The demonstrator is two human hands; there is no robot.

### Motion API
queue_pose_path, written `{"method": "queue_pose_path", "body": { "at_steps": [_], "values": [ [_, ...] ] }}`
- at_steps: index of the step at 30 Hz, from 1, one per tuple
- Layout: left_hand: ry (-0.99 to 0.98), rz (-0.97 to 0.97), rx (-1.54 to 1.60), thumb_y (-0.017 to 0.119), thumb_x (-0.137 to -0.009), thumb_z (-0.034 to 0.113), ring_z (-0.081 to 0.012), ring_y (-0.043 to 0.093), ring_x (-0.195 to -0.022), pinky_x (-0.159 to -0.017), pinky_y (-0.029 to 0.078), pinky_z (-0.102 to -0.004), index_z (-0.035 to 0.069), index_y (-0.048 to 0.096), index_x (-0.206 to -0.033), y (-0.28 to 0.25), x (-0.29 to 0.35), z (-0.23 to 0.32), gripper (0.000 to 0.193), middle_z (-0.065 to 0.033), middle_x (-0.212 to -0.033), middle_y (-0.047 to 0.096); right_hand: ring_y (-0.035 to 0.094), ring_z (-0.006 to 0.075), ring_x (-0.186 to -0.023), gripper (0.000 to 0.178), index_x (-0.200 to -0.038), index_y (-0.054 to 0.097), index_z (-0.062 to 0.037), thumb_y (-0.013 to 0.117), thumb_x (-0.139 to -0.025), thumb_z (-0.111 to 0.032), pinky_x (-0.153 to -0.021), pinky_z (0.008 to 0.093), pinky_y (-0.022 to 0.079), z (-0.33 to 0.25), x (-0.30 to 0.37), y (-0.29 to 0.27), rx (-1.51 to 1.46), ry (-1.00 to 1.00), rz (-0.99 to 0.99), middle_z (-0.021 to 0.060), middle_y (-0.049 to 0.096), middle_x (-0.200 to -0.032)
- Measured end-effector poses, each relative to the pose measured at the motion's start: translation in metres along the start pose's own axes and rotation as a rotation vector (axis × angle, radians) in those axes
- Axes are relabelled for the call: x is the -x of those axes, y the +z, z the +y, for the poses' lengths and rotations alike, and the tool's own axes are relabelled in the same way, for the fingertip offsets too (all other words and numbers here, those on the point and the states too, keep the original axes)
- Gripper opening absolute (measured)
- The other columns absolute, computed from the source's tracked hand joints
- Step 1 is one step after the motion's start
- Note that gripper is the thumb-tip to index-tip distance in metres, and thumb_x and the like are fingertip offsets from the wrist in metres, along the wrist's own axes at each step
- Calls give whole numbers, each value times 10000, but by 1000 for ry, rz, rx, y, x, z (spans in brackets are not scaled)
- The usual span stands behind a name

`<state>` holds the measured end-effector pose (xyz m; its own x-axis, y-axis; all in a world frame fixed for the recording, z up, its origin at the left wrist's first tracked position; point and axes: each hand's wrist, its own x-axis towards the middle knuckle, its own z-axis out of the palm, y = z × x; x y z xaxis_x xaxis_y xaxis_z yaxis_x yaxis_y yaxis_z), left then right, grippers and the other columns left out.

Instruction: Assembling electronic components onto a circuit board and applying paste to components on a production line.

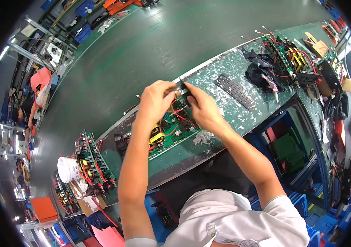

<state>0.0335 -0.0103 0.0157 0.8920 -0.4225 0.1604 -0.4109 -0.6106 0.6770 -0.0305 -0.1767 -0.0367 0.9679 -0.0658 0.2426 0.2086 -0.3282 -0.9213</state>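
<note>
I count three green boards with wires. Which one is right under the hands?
The middle circuit board, below both hands; the other boards sit far left and far right.

White bucket (67,169) at far left of tabletop (225,70); black perforated strip (234,91) mid-tabletop; crumpled black cloth (258,68) just right of strip; wired circuit boards (290,57) beyond.

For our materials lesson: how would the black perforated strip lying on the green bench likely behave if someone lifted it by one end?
The black perforated strip looks thin and full of holes, so probably light. It lies flat and long, so it may sag or flex somewhat. Flat, it seems unlikely to roll.
</note>
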Motion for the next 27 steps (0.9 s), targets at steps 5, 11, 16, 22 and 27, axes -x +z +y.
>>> {"method": "queue_pose_path", "body": {
  "at_steps": [5, 11, 16, 22, 27],
  "values": [
    [-126, 153, -58, 757, -854, 169, -225, 680, -1078, -916, 520, -339, -3, 677, -1196, -76, 43, -34, 391, -143, -1156, 698, 610, 382, -1180, 425, -1402, 509, -1, 521, -977, -26, -1009, 392, 456, 11, 1, -7, 56, -43, 25, 246, 627, -1260],
    [-253, 348, 411, 667, -940, 44, -161, 672, -1050, -958, 497, -292, -47, 667, -1191, -84, 90, -115, 267, -91, -1140, 705, 595, 377, -1192, 445, -1431, 475, 1, 511, -987, -21, -1018, 382, 445, 11, 7, -5, 102, -58, 16, 240, 608, -1283],
    [-145, 537, 552, 620, -996, 104, -204, 672, -1070, -985, 524, -345, -39, 655, -1213, -75, 102, -156, 262, -99, -1154, 691, 592, 380, -1190, 439, -1431, 475, -3, 504, -994, -23, -1017, 375, 443, 8, 9, -5, 167, -139, 55, 239, 599, -1285],
    [-129, 529, 706, 601, -1011, 117, -208, 666, -1095, -1006, 516, -347, -41, 641, -1231, -60, 111, -181, 274, -99, -1186, 683, 570, 284, -1259, 453, -1468, 452, -23, 496, -1017, -50, -1067, 340, 402, 1, 13, -4, 144, 9, -2, 207, 589, -1356],
    [-162, 520, 722, 596, -1012, 105, -202, 671, -1088, -986, 517, -326, -39, 645, -1223, -56, 109, -173, 260, -88, -1164, 694, 560, 227, -1267, 442, -1461, 468, -31, 506, -1021, -61, -1078, 322, 397, 4, 8, -9, 182, 24, -20, 183, 600, -1363]
  ]
}}
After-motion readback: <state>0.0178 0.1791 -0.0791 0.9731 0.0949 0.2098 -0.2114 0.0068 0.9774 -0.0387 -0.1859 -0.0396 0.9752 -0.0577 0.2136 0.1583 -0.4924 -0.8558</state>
